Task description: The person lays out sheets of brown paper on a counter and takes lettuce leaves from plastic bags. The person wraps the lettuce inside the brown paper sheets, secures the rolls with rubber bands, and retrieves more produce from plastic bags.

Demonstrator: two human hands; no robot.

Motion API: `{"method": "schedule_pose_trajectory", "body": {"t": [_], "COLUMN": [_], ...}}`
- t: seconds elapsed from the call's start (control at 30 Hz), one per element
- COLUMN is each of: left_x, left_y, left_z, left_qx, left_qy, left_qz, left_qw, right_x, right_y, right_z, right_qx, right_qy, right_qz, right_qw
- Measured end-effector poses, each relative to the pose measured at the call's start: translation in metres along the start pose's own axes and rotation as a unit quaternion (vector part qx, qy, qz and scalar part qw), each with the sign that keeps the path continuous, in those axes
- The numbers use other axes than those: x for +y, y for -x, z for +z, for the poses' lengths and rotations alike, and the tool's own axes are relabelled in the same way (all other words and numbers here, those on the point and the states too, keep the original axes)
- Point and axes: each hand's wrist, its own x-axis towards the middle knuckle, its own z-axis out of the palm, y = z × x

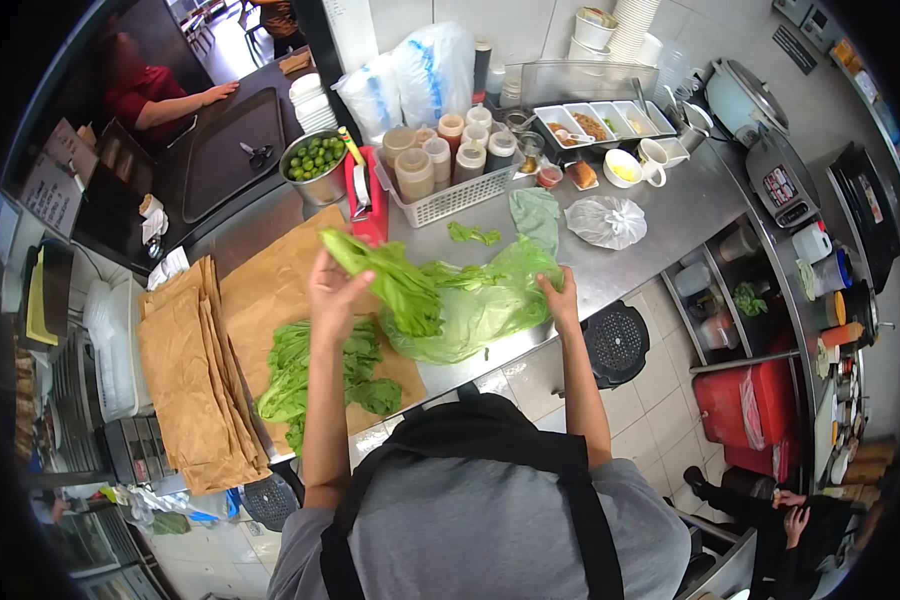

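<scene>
My left hand (334, 292) is closed round the stem end of a bunch of lettuce (402, 288), whose leaves hang to the right over the mouth of a thin green plastic bag (480, 315). The right edge of that bag is gripped by my right hand (558, 290). More lettuce leaves (320, 370) lie in a loose pile on brown paper (280, 275), below my left forearm. A small loose leaf (473, 234) rests on the metal counter (610, 265) behind the bag. What is inside the bag's folds is partly hidden.
Behind the bag stand a basket (460, 203) of sauce bottles, a red tape dispenser (370, 205) and a pot (315, 180) of limes. A green cloth (536, 217) and a knotted plastic bag (607, 222) lie at right. Other people are at upper left and lower right.
</scene>
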Motion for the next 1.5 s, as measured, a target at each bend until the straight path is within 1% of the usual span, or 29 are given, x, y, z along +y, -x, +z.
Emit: {"method": "schedule_pose_trajectory", "body": {"t": [0.03,0.07,0.17,0.2,0.23,0.27,0.3,0.4,0.5,0.57,0.6,0.7,0.77,0.83,0.9,0.93,1.0,1.03,1.1,1.13,1.2,1.27,1.33,1.4,1.43,1.47,1.5], "left_x": [0.009,0.019,0.059,0.075,0.089,0.099,0.105,0.108,0.090,0.081,0.079,0.064,0.050,0.045,0.050,0.056,0.077,0.090,0.121,0.137,0.162,0.166,0.166,0.151,0.145,0.141,0.138], "left_y": [-0.001,-0.001,0.000,0.001,0.004,0.005,0.004,-0.002,-0.002,0.005,0.011,0.029,0.034,0.037,0.035,0.033,0.032,0.032,0.035,0.038,0.047,0.052,0.053,0.051,0.051,0.052,0.055], "left_z": [-0.008,-0.015,-0.034,-0.040,-0.047,-0.054,-0.060,-0.068,-0.068,-0.069,-0.070,-0.068,-0.060,-0.048,-0.039,-0.039,-0.047,-0.052,-0.055,-0.058,-0.066,-0.071,-0.067,-0.062,-0.061,-0.061,-0.060], "left_qx": [0.030,0.060,0.141,0.134,0.126,0.130,0.134,0.129,0.131,0.127,0.126,0.129,0.118,0.121,0.135,0.138,0.168,0.183,0.217,0.208,0.192,0.190,0.189,0.179,0.172,0.164,0.169], "left_qy": [0.027,0.054,0.091,0.088,0.084,0.079,0.072,0.078,0.119,0.166,0.164,0.101,0.106,0.117,0.136,0.127,0.054,0.017,0.003,0.012,0.028,-0.055,-0.127,-0.110,-0.110,-0.109,-0.090], "left_qz": [-0.003,-0.005,0.009,0.028,0.045,0.071,0.102,0.109,0.115,0.132,0.131,0.110,0.087,0.074,0.076,0.095,0.145,0.169,0.224,0.240,0.271,0.235,0.197,0.130,0.121,0.113,0.116], "left_qw": [0.999,0.997,0.986,0.987,0.987,0.986,0.983,0.983,0.978,0.969,0.970,0.980,0.984,0.983,0.978,0.978,0.974,0.968,0.950,0.948,0.943,0.952,0.954,0.969,0.971,0.974,0.975], "right_x": [0.002,0.003,-0.010,-0.020,-0.043,-0.074,-0.091,-0.080,-0.074,-0.058,-0.053,-0.087,-0.117,-0.114,-0.099,-0.087,-0.068,-0.067,-0.066,-0.069,-0.071,-0.086,-0.131,-0.182,-0.213,-0.238,-0.250], "right_y": [-0.002,-0.005,-0.003,-0.005,-0.004,-0.003,-0.005,-0.033,-0.046,-0.062,-0.067,-0.045,-0.001,0.046,0.085,0.088,0.088,0.084,0.068,0.061,0.048,0.042,0.047,0.060,0.072,0.088,0.101], "right_z": [-0.003,-0.005,-0.011,-0.015,-0.012,-0.006,0.003,0.057,0.107,0.119,0.123,0.112,0.101,0.101,0.109,0.111,0.118,0.116,0.103,0.097,0.086,0.083,0.083,0.094,0.105,0.121,0.139], "right_qx": [-0.006,-0.038,-0.085,-0.091,-0.064,-0.035,-0.006,-0.122,-0.117,-0.157,-0.178,-0.286,-0.406,-0.462,-0.384,-0.361,-0.314,-0.304,-0.285,-0.302,-0.319,-0.344,-0.376,-0.408,-0.430,-0.445,-0.448], "right_qy": [0.014,0.001,0.107,0.146,0.180,0.212,0.242,0.277,0.346,0.411,0.443,0.301,0.224,0.227,0.361,0.362,0.361,0.375,0.402,0.419,0.423,0.443,0.474,0.386,0.267,0.146,0.101], "right_qz": [-0.011,0.022,0.011,-0.092,-0.163,-0.232,-0.297,-0.337,-0.315,-0.261,-0.233,-0.123,-0.094,-0.298,-0.373,-0.386,-0.408,-0.404,-0.392,-0.355,-0.358,-0.356,-0.349,-0.355,-0.359,-0.355,-0.371], "right_qw": [1.000,0.999,0.990,0.981,0.968,0.949,0.924,0.892,0.876,0.859,0.847,0.902,0.881,0.804,0.763,0.768,0.777,0.777,0.777,0.779,0.769,0.747,0.716,0.748,0.784,0.809,0.807]}}
